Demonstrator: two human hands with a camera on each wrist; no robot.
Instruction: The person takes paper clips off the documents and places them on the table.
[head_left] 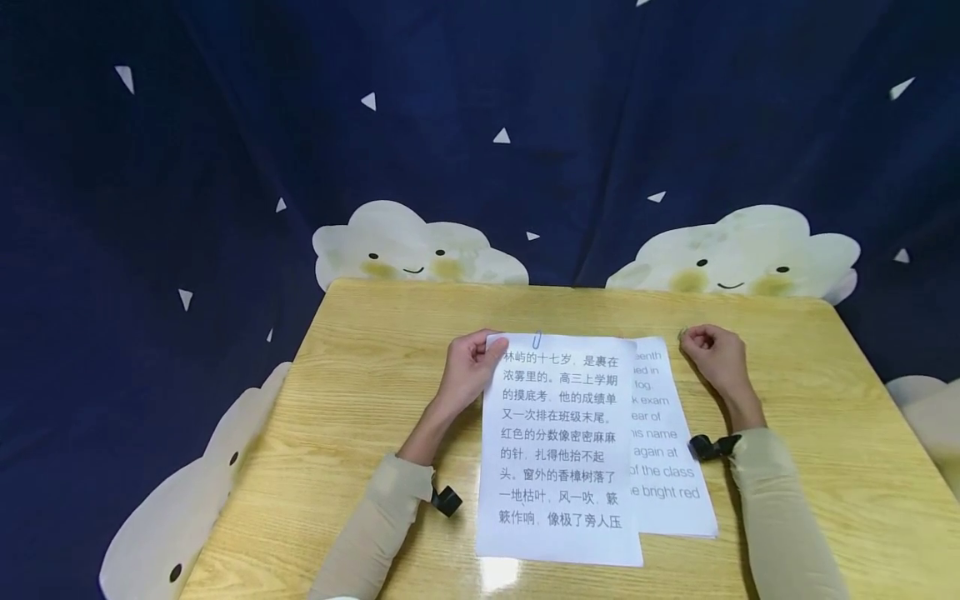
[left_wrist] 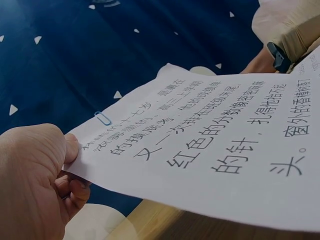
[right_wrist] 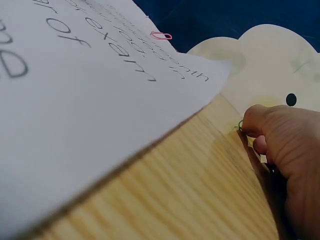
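Note:
My left hand (head_left: 465, 371) pinches the upper left corner of a white sheet printed in Chinese (head_left: 558, 542), thumb on top. A blue paper clip (left_wrist: 102, 118) sits on that sheet's top edge. Partly covered by it on the right is a sheet of English text (head_left: 675, 515), and a pink paper clip (right_wrist: 161, 35) shows at the top edge in the right wrist view. To the right of both sheets, my right hand (head_left: 716, 358) pinches a small green paper clip (right_wrist: 240, 125) between thumb and fingertip, mostly hidden by the fingers.
The sheets are over a light wooden table (head_left: 375, 350). Behind its far edge hangs a dark blue curtain (head_left: 450, 67) with white triangles and smiling clouds. Each wrist wears a small black camera (head_left: 447, 501).

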